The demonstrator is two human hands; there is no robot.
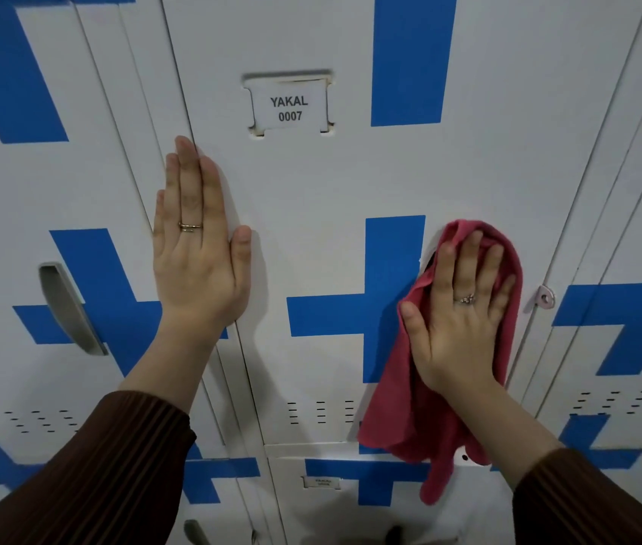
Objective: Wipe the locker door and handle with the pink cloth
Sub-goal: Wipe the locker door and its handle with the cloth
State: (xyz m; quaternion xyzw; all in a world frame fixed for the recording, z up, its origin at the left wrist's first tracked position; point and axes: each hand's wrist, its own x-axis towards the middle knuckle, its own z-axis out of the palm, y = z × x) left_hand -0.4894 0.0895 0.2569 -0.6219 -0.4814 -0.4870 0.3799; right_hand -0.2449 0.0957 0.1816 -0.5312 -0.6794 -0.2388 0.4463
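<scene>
The white locker door (311, 182) with blue cross markings carries a label reading YAKAL 0007 (289, 108). My right hand (461, 308) presses the pink cloth (402, 407) flat against the door's right side, over the handle recess, of which only a sliver (431, 255) shows. The cloth's lower part hangs loose below my wrist. My left hand (197, 245) lies flat with straight fingers on the door's left edge, across the seam to the neighbouring locker.
The neighbouring left locker has a grey recessed handle (67, 308). A padlock hasp (544, 297) sticks out at the door's right edge. Vent slots (319, 411) run along the door's bottom. More lockers (351, 497) sit below.
</scene>
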